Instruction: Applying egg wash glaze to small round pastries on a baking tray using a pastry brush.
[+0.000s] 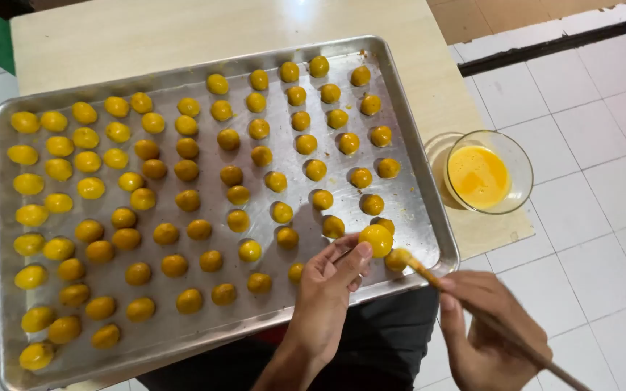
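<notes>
- Over the near right corner of the metal tray [10,217], our left hand [325,289] pinches one yellow dough ball [376,240] between thumb and fingertips, lifted just clear of the tray floor.
- Our right hand [483,337] is closed around the thin wooden handle of a brush [429,279]; its wet yellow tip sits right beside the held ball, touching or nearly touching its right side.
- We judge that the coat goes on best with light strokes over the top and sides, turning the ball a little with the fingertips so no patch stays dull.
- We keep the pinch low on the ball and gentle, since soft dough would likely dent and fingers on the top would smear the glaze.
- We load the brush sparingly from the glass bowl of beaten egg [488,171], which stands on the surface [182,32] just off the tray's right edge; a dripping tip could pool glaze on the metal.
- Many more balls [175,170] lie in loose rows across the tray; those along the left edge look brighter and glossier, those in the middle darker.
- When we set the ball down, a gap near that same corner, apart from its neighbours, seems the right spot.
</notes>
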